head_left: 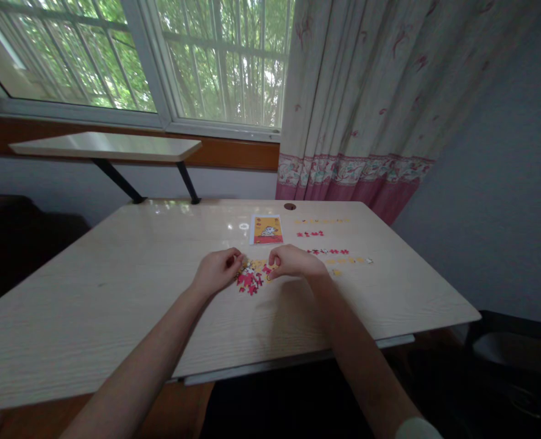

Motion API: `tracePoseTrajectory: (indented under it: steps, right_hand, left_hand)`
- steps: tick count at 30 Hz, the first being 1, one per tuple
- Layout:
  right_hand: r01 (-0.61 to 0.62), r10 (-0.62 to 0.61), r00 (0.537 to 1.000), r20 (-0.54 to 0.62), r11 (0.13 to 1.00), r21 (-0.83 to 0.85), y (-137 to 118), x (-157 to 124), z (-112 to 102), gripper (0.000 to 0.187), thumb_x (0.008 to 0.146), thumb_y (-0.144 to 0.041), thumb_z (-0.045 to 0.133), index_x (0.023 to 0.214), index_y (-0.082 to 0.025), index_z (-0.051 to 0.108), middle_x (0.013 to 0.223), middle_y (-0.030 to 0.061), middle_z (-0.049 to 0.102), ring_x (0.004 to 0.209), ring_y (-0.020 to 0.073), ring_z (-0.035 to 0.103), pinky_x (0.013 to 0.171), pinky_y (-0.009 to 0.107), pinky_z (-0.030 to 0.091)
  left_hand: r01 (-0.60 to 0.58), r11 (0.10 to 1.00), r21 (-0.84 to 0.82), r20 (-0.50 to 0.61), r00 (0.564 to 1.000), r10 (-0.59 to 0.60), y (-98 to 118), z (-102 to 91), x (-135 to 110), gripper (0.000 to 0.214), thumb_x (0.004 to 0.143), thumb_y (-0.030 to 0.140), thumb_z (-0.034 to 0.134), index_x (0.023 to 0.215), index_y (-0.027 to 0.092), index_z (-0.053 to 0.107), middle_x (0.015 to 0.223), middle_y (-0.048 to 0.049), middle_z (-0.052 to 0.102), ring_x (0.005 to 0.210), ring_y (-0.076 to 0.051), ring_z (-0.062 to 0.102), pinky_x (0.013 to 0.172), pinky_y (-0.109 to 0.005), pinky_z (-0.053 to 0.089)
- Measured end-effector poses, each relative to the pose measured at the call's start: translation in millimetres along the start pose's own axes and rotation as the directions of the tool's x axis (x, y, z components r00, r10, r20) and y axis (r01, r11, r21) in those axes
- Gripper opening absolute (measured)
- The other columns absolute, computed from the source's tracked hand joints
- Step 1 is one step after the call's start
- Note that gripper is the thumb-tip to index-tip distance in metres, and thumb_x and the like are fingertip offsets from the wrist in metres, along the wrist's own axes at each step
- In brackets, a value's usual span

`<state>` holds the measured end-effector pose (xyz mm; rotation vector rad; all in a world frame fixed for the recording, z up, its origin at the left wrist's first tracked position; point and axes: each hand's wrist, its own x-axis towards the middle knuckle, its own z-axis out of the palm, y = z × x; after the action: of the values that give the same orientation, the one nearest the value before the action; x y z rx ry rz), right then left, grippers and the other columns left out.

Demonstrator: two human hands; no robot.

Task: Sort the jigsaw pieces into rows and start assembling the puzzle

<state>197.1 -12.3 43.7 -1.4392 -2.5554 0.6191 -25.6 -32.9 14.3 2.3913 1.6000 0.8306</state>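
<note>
A small heap of red, yellow and white jigsaw pieces [250, 281] lies on the desk between my two hands. My left hand [216, 270] rests at the heap's left side with its fingers curled together; whatever is at its fingertips is too small to make out. At the right side of the heap, my right hand [295, 262] bends thumb and forefinger round a jigsaw piece [267, 270]. Just beyond the hands lies a picture card [267, 230] showing a white animal on yellow and red.
Rows of loose pieces lie to the right: a red row [311, 234], a red and white row [337, 252] and yellow ones [348, 260]. A raised shelf [110, 146] stands at the desk's back left. A round cable hole [290, 207] sits near the back edge.
</note>
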Motion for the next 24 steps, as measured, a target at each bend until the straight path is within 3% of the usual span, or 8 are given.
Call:
tracePoseTrajectory:
  steps: [6,11,14,17,21,24]
  right_hand:
    - [-0.048,0.046,0.999,0.021,0.996,0.080,0.6,-6.7,6.9,0.025,0.063,-0.032,0.075,0.078,-0.016,0.065,0.073,0.0016,0.064,0.064,0.0117,0.056,0.054,0.021,0.036]
    - [0.022,-0.021,1.000,-0.010,0.993,0.117,12.4,-3.1,12.4,0.031,0.060,-0.037,0.076,0.076,-0.015,0.062,0.071,0.0005,0.061,0.063,0.0116,0.054,0.053,0.021,0.035]
    - [0.042,-0.043,0.999,0.001,0.970,0.241,15.9,-2.3,14.7,0.027,0.061,-0.032,0.076,0.076,-0.015,0.061,0.068,-0.0011,0.060,0.061,0.0104,0.054,0.053,0.020,0.038]
    - [0.091,-0.078,0.996,-0.046,0.894,0.438,12.1,-1.0,14.5,0.016,0.069,-0.025,0.069,0.078,-0.014,0.061,0.067,-0.0012,0.061,0.062,0.0091,0.056,0.057,0.019,0.042]
    - [0.226,-0.027,0.952,-0.306,0.736,0.638,1.2,7.5,19.3,0.013,0.077,-0.022,0.061,0.086,-0.014,0.061,0.078,0.0018,0.064,0.069,0.0085,0.060,0.065,0.022,0.048]
    - [0.289,0.026,0.920,-0.391,0.627,0.723,-6.1,16.6,29.4,0.017,0.074,-0.026,0.064,0.087,-0.015,0.062,0.078,0.0019,0.065,0.069,0.0095,0.061,0.069,0.025,0.050]
  left_hand:
    - [-0.016,1.000,-0.002,0.013,1.000,0.016,2.3,-0.1,-0.6,0.027,0.083,0.037,0.044,0.078,0.018,0.062,0.055,0.0006,0.056,0.049,-0.012,0.047,0.050,-0.022,0.030]
    - [-0.032,0.999,-0.006,0.019,0.999,0.032,3.1,-0.3,-1.6,0.028,0.083,0.037,0.043,0.078,0.018,0.062,0.054,0.0009,0.056,0.048,-0.011,0.047,0.050,-0.021,0.030]
    - [-0.033,0.999,-0.021,0.029,0.999,0.033,4.5,-0.6,-2.2,0.028,0.084,0.037,0.043,0.078,0.018,0.063,0.055,0.0007,0.057,0.048,-0.011,0.047,0.049,-0.021,0.030]
    - [-0.044,0.997,-0.064,0.035,0.998,0.046,6.4,0.2,-3.0,0.028,0.084,0.037,0.044,0.077,0.017,0.063,0.053,0.0009,0.056,0.047,-0.010,0.047,0.049,-0.020,0.031]
    - [-0.046,0.981,-0.189,0.036,0.998,0.053,9.1,2.4,-4.2,0.028,0.083,0.038,0.046,0.079,0.016,0.064,0.051,0.0020,0.055,0.046,-0.010,0.046,0.048,-0.020,0.032]
    - [-0.014,0.960,-0.279,0.038,0.999,0.025,10.6,4.2,-4.4,0.028,0.082,0.038,0.049,0.084,0.015,0.064,0.050,0.0030,0.054,0.044,-0.009,0.046,0.047,-0.019,0.033]
